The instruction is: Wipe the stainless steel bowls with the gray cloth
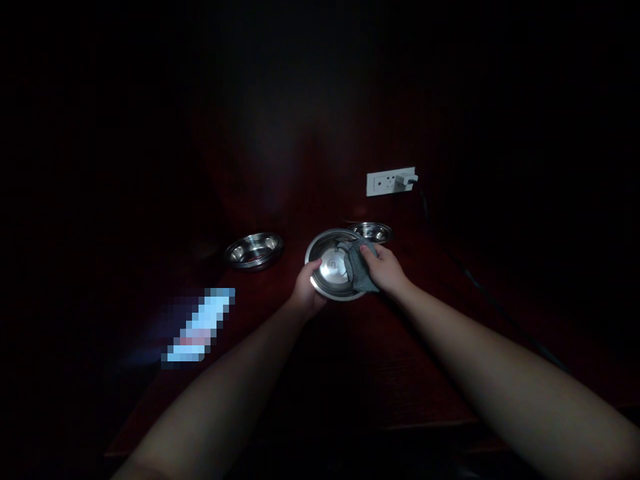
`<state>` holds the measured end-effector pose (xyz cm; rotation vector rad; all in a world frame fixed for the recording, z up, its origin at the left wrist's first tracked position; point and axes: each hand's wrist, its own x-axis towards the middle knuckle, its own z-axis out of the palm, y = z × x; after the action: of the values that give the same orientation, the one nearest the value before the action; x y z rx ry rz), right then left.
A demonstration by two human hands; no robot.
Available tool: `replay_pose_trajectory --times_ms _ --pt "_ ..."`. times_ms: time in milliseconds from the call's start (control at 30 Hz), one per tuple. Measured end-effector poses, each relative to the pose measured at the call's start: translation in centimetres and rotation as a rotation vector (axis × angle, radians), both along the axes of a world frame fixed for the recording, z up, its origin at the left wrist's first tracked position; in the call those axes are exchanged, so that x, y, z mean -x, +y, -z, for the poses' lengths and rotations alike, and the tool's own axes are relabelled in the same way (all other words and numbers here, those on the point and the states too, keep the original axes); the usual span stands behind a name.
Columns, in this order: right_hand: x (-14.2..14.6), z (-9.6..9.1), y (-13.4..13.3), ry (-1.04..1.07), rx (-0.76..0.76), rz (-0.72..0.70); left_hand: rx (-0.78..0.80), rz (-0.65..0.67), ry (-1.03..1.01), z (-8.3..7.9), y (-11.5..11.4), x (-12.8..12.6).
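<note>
A shiny steel bowl (330,268) is held up over the dark red table, tilted so that its inside faces me. My left hand (309,292) grips its left rim, thumb over the edge and the other fingers hidden underneath. In my right hand (385,268) is a grey-green cloth (361,268), pinched against the bowl's right rim and draped partly over the inside. Most fingers of that hand are behind the cloth and bowl.
Steel bowls, seemingly stacked (254,252), stand at the left; another steel bowl (373,232) sits behind the held one. A blurred-out lit screen (203,327) lies at left. A wall socket (391,181) holds a plug, whose dark cable (480,287) runs along the right of the table (370,387).
</note>
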<state>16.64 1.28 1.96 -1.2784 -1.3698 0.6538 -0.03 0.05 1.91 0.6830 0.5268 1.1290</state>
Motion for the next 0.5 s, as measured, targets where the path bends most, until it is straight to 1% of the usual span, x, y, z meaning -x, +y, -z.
replay_pose_trajectory --times_ms 133,333,500 --pt "0.12 -0.18 -0.1 0.005 0.007 -0.002 -0.008 -0.024 0.006 0.1 0.05 0.02" --pt "0.08 0.0 0.01 -0.007 -0.019 -0.007 -0.03 0.002 -0.017 0.3 0.19 0.14" --pt "-0.04 -0.05 0.05 -0.02 -0.025 -0.003 -0.024 0.009 0.003 0.06 0.17 0.3"
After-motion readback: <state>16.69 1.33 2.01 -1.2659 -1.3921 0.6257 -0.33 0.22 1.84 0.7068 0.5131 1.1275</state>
